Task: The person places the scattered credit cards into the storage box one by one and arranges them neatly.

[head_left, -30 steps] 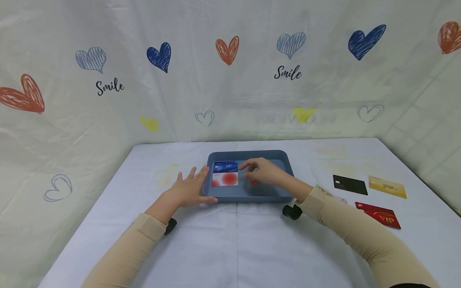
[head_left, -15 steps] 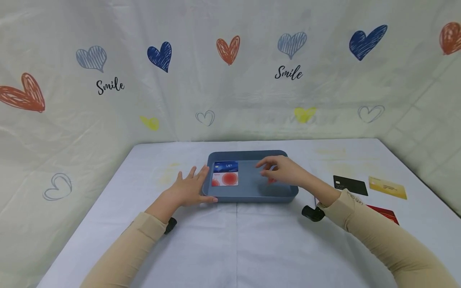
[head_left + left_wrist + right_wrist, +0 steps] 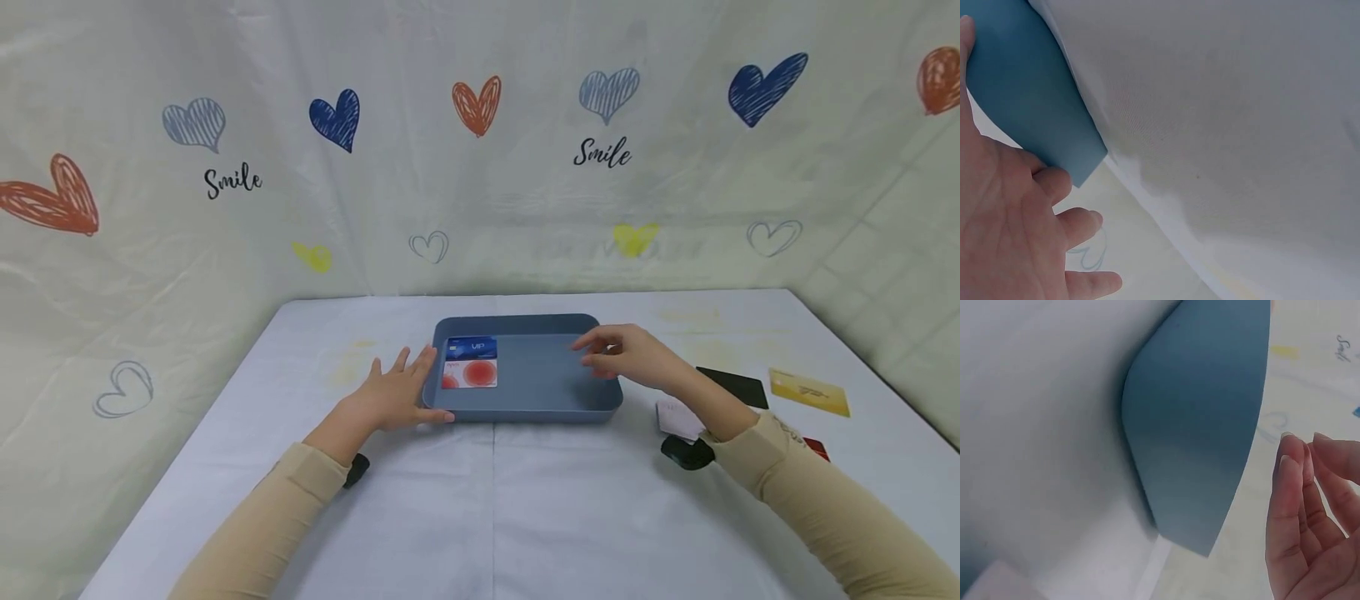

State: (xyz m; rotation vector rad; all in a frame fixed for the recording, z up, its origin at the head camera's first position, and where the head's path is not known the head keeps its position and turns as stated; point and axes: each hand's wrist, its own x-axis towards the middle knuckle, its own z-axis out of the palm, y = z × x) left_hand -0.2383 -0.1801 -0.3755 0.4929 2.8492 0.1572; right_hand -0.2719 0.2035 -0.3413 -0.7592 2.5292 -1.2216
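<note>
In the head view a blue-grey tray [image 3: 547,416] holds a blue VIP card [image 3: 471,347] and a white card with red circles [image 3: 478,373] at its left end, one above the other. My left hand [image 3: 393,396] rests with spread fingers against the tray's left edge; the left wrist view shows that hand [image 3: 1010,206] touching the tray's wall [image 3: 1035,94]. Above the tray's right edge hovers my right hand [image 3: 637,357], fingers bent loosely, with nothing in them. The right wrist view shows its fingers [image 3: 1288,487] beside the tray's wall [image 3: 1194,419].
On the white tablecloth to the right lie a black card [image 3: 738,387], a gold card [image 3: 810,392] and a pale card [image 3: 678,420]. A red card [image 3: 817,448] is mostly covered by my right sleeve. A curtain printed with hearts stands behind the table.
My right hand has moved rightward from beside the two cards to the tray's right edge. The pale card has come into fuller view, while the sleeve covers more of the red one. My left hand stays put.
</note>
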